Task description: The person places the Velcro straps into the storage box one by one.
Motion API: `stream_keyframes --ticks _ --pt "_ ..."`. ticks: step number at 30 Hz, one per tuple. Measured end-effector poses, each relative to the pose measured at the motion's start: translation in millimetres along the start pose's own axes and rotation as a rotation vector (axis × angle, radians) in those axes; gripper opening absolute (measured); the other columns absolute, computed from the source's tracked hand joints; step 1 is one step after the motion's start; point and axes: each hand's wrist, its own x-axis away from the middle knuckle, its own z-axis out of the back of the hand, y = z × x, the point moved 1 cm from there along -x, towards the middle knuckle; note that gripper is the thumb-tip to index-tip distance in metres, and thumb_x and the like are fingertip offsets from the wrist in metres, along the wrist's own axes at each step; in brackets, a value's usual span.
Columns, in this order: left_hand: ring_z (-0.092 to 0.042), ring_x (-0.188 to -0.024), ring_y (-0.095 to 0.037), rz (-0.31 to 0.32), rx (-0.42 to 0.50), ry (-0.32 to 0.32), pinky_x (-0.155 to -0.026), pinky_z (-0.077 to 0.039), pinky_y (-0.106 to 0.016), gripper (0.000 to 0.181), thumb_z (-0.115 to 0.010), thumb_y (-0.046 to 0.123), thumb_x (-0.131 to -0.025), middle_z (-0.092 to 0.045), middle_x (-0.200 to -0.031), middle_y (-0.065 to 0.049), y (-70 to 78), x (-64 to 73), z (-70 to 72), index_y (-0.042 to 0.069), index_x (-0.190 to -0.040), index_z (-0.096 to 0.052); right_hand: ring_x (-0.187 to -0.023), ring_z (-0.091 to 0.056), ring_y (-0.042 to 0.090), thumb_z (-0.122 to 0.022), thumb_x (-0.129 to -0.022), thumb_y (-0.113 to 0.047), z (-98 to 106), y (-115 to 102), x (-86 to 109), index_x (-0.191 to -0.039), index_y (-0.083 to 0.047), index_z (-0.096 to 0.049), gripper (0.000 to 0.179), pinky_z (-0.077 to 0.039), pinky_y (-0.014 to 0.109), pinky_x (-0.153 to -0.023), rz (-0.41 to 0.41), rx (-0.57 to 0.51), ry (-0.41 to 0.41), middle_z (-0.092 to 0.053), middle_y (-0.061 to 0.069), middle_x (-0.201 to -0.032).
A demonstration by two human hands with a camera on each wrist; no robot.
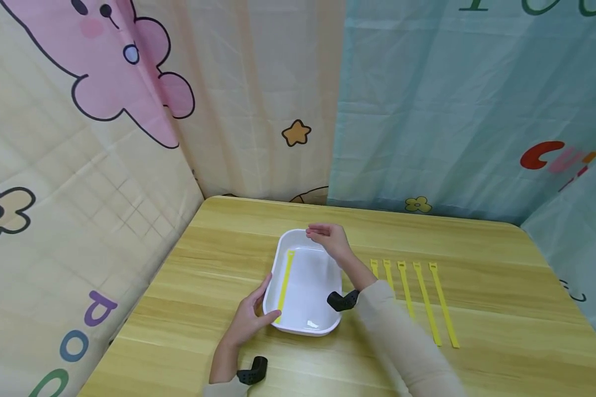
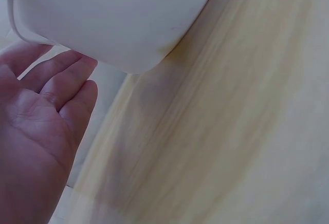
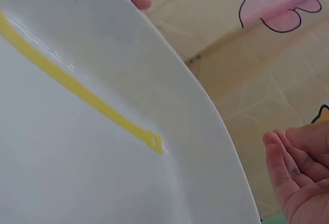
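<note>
- Here at the wooden table [image 1: 506, 286], the white tray [image 1: 310, 286] is sitting with its long sides running away from the person.
- The left hand [image 1: 248, 322] is grasping that tray at its near left corner: the thumb is lying over the rim, the fingers are supporting the outer wall.
- And inside, one yellow strip [image 1: 285, 284] is lying lengthwise along the left side, its slotted head pointing to the far end, its near end resting close to the left thumb.
- Now the right hand [image 1: 331, 241]! It is hovering by the far right corner; the fingers are bending loosely together, the thumb is coming close to them, and they are holding nothing. Whether the hand is touching the rim, I cannot tell.
- Out to the right of the tray, five more yellow strips [image 1: 427, 304] are lying side by side, heads pointing away, with the right sleeve [image 1: 409, 342] covering parts of some.
- A black wrist device [image 1: 342, 301] is riding on the right wrist.
- Behind it all, a printed curtain [image 1: 258, 82] is hanging, an orange star showing.
</note>
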Motion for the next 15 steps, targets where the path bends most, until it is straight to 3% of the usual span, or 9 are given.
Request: stream_keyframes --ticks 2,8,15 --pt "-0.02 -0.132 -0.035 0.018 -0.008 -0.001 -0.102 -0.021 -0.019 0.073 -0.066 -0.005 -0.08 -0.02 -0.145 -0.022 8.8 0.7 -0.2 -0.011 -0.139 -0.024 -0.097 -0.062 0.022 -0.062 -0.087 -0.005 8 -1 1.5 -0.116 0.001 -0.061 0.03 -0.049 0.028 -0.085 0.002 0.012 0.006 -0.064 0.014 -0.106" --pt "-0.02 -0.132 -0.034 0.026 -0.027 0.004 -0.103 -0.02 -0.026 0.073 -0.065 -0.006 -0.08 -0.021 -0.145 -0.022 9.6 1.3 0.0 -0.011 -0.139 -0.024 -0.099 -0.061 0.025 -0.06 -0.088 -0.003 29 3 5.0 -0.118 0.005 -0.058 0.031 -0.048 0.029 -0.086 0.043 -0.002 -0.025 -0.062 0.018 -0.11" --pt "-0.021 -0.13 -0.04 -0.011 -0.023 -0.006 -0.101 -0.022 -0.018 0.072 -0.065 -0.008 -0.079 -0.021 -0.144 -0.027 3.5 0.1 0.5 -0.013 -0.138 -0.024 -0.103 -0.059 0.032 -0.058 -0.088 -0.001 53 7 9.7 -0.118 0.007 -0.057 0.031 -0.048 0.031 -0.087 0.069 -0.027 -0.042 -0.06 0.022 -0.112"
